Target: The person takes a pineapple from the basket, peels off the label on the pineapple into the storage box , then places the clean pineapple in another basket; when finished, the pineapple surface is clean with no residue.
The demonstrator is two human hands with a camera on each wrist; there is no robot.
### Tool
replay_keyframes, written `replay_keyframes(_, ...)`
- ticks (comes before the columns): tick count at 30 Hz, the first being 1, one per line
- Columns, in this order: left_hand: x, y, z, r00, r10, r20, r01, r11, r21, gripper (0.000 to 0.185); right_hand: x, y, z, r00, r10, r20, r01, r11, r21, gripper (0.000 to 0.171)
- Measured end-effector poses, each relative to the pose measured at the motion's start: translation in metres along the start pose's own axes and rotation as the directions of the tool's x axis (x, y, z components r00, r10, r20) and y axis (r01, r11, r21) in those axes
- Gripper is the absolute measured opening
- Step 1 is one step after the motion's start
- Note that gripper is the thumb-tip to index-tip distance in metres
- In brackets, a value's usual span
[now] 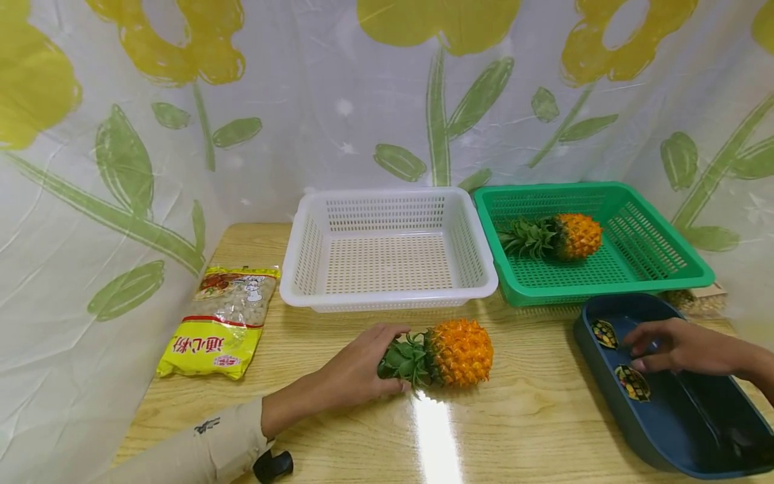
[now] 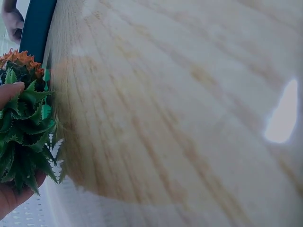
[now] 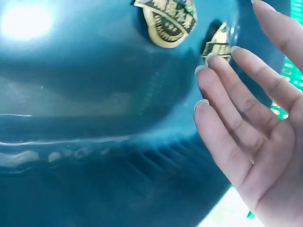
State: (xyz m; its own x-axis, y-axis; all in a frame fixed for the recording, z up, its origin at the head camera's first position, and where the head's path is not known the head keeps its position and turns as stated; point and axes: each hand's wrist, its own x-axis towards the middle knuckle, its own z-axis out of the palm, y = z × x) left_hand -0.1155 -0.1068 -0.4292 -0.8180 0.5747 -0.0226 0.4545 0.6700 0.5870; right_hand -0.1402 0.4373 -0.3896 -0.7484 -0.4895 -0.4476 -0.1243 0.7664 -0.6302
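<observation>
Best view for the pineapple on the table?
Head view: the whole pineapple shows, lying on the table, left hand gripping its crown. Left wrist shows only crown leaves and an orange edge. Right wrist shows none.

Left hand (image 1: 363,366) gripping pineapple (image 1: 444,353) leaves, right hand (image 1: 677,346) over blue tray (image 1: 611,396)

Your pineapple (image 1: 449,352) lies on its side in the lower middle of the head view, orange body pointing right, green leafy crown pointing left. In the left wrist view the crown fills the left edge, spiky green leaves with a strip of orange above. Your dark blue tray (image 1: 611,393) sits at the lower right corner of the head view, with two small gold-and-black packets (image 1: 632,382) inside near its left end.
</observation>
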Motion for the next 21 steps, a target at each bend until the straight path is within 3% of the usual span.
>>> replay_keyframes(12,-0.001,0.000,0.000,1.000,0.004,-0.007,-0.004,1.000,-0.007,0.089,-0.002,-0.029,-0.003,0.985,-0.106,-0.139,0.085,0.985,-0.150,0.041)
replay_keyframes(21,-0.001,-0.001,0.000,1.000,0.011,-0.012,-0.011,1.000,-0.014,0.089,0.003,-0.061,0.000,0.962,-0.204,-0.181,0.185,0.976,-0.117,0.038)
